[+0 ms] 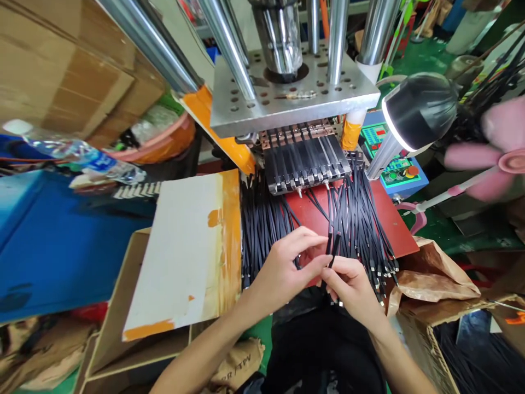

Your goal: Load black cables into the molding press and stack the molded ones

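Note:
Two thin black cables (336, 243) stand up between my hands, in front of the press. My left hand (285, 260) has its thumb and fingertips closed about them from the left. From the right, my right hand (348, 282) pinches the same cables lower down, with metal-tipped ends showing beneath its fingers. Many more black cables lie in a bunch (356, 219) to the right and another bunch (264, 235) to the left. Beyond my hands, a black mould block (305, 158) holds several cables in its slots, under the steel press plate (295, 115).
A white board with orange tape (176, 246) lies on the left. On the right are a lit black lamp (422, 112), a control box with buttons (400, 175), a pink fan (511, 161) and a carton of black cables (471, 355). The red work surface (394, 219) carries the cables.

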Demonstrator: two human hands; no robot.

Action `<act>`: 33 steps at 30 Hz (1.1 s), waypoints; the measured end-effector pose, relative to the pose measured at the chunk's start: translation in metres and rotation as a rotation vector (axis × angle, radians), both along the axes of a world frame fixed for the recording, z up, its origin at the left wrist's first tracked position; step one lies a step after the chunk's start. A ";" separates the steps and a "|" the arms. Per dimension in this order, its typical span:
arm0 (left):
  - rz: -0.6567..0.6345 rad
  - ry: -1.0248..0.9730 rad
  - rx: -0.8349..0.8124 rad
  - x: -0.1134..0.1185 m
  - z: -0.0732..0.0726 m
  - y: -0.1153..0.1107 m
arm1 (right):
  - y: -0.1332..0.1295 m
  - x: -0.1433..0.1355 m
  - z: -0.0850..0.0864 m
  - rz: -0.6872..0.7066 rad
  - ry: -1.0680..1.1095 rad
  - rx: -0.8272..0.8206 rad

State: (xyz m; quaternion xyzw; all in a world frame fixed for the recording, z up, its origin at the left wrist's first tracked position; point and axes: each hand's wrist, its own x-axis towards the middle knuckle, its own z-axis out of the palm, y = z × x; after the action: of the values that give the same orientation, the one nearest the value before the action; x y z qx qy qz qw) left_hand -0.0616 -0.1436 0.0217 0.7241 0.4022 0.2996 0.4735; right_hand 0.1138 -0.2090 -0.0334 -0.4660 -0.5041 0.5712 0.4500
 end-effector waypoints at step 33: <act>-0.022 -0.204 -0.006 -0.001 0.006 0.034 | 0.016 -0.012 0.008 -0.187 -0.230 0.341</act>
State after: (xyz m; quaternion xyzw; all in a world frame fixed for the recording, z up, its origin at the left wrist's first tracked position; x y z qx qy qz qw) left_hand -0.0624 -0.1093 0.0274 0.6928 0.3448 0.3652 0.5174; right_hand 0.1018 -0.1926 -0.0249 -0.4898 -0.5958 0.3766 0.5131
